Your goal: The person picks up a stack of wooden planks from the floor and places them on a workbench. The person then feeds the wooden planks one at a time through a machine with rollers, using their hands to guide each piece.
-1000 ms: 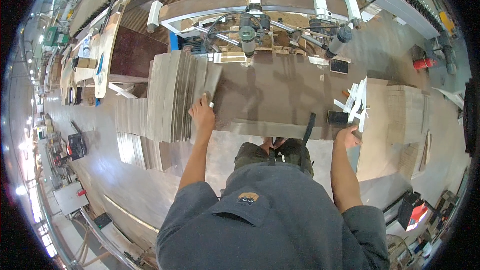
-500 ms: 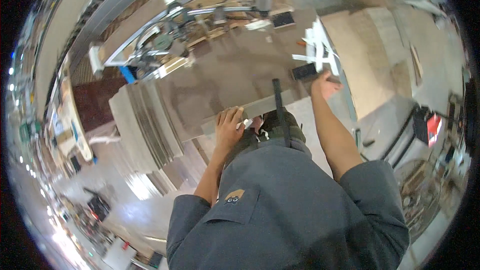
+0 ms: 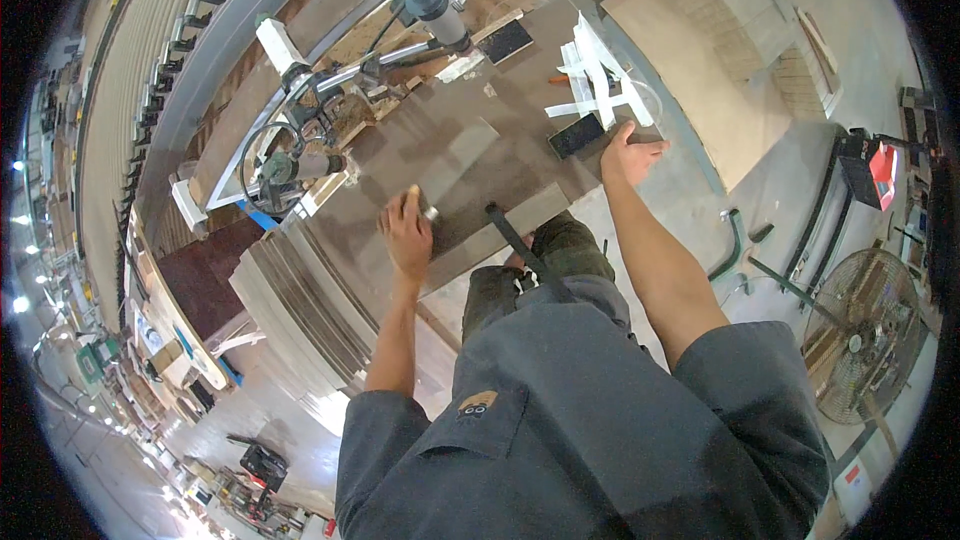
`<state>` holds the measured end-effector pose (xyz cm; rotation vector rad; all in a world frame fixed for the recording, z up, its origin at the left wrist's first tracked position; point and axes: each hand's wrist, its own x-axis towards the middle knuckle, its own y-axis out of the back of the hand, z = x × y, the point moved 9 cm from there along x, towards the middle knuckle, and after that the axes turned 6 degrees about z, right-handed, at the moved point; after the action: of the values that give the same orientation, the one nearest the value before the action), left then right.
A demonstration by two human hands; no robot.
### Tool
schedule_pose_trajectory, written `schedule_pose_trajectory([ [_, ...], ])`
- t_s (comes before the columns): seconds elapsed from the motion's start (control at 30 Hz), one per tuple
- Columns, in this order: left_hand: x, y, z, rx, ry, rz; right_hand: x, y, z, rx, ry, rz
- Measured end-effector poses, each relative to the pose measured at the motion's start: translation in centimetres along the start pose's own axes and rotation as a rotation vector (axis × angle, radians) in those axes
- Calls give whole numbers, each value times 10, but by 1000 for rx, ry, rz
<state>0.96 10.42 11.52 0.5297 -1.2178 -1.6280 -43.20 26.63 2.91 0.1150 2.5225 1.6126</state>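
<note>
View from the head: the left hand [image 3: 408,228] over the counter [image 3: 390,162]. 1.0 s earlier this hand had stood at the stack of boards [image 3: 300,285] along the counter's left edge, and 0.5 s earlier at the front edge, close to the body; by this moment it had come inward, toward the middle of the counter. A pale board [image 3: 465,160], blurred, then lay obliquely across the middle, just beyond the fingers, where neither earlier view had shown any board. A 2nd strip [image 3: 540,210] remained along the front edge. The change suggested that the work in hand had passed from the supply at the left edge to separate pieces on the open surface.

The left grip appeared closed on a small white object [image 3: 430,212]; whether it also touched the pale board could not be told. The right hand [image 3: 630,158] remained near the front right corner, beside a black block [image 3: 576,137] and below a loose pile of white strips [image 3: 600,75]; its thumb was raised and its fingers partly bent, and whether its grip held anything could not be told. Motor-like heads [image 3: 435,5] stood along the back edge
</note>
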Motion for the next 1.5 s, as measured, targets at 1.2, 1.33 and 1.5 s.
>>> schedule_pose_trajectory([
  [1.2, 153, -87, -22, 137, -255, 160, 7, -14, 8, 7, 93, 106],
  [1.33, 154, -76, -19, 126, -216, 181, -8, -3, -7, 3, 36, -47],
  [1.5, 153, -77, -25, 81, -174, 206, 2, -14, -3, 11, 123, 34],
])
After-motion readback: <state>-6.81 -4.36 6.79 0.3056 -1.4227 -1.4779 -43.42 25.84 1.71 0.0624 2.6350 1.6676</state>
